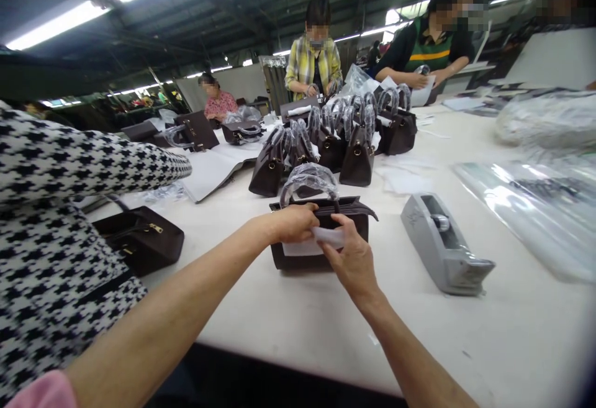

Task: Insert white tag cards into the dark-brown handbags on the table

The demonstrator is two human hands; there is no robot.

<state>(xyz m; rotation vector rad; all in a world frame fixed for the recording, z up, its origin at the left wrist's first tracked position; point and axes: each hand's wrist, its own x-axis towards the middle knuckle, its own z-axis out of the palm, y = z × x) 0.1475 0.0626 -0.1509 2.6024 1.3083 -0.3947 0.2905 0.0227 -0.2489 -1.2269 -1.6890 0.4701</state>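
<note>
Two hands met at the dark brown handbag (321, 234), which stood upright on the white table (288, 321), near its front edge. Left hand (293, 222) pinched the bag's top edge; right hand (351, 259) gripped a white paper slip (321, 240) against its front. Steadying the rim seemed wise, tape dispenser (442, 246) near on the right

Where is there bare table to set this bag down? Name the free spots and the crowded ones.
Bare table lies on the near right, in front of the tape dispenser, and between the held handbag and that dispenser. A thinner strip runs between the left hand and the dark bag. Crowded: the handbag cluster behind, plastic sheets far right.
</note>
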